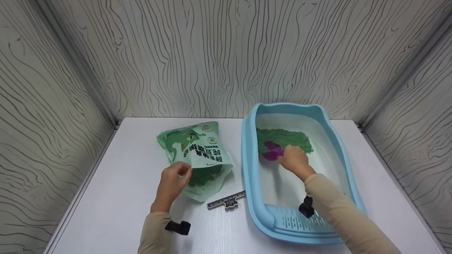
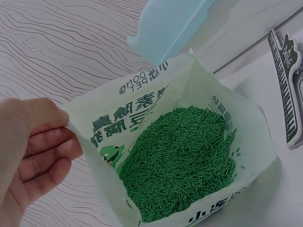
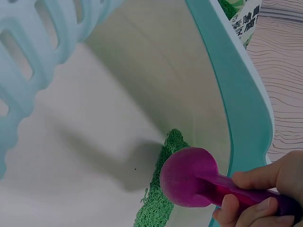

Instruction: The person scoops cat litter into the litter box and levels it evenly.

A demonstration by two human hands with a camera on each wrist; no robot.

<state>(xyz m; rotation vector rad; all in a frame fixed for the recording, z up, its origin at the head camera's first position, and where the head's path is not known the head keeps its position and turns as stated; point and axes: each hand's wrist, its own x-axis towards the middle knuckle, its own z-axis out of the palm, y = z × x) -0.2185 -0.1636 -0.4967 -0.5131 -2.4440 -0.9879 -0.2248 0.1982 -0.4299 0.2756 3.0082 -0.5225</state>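
Note:
My left hand (image 1: 172,183) pinches the edge of an opened pale green bag (image 1: 197,148) lying on the table. Green pellets (image 2: 180,161) fill much of its inside in the left wrist view. Over the blue litter box (image 1: 249,165), my right hand (image 1: 296,160) grips the handle of a purple scoop (image 3: 189,177). The scoop's rounded underside faces the right wrist camera, so what it holds is hidden there. A layer of green pellets (image 1: 300,139) covers the far left part of the box's white floor, and the scoop is over its near edge.
A black and white clip (image 1: 227,201) lies on the white table (image 1: 116,197) between bag and box, close to the box's left wall. The box has a slotted step (image 1: 296,220) at its near end. Wood-patterned panels (image 1: 197,60) stand behind and on both sides.

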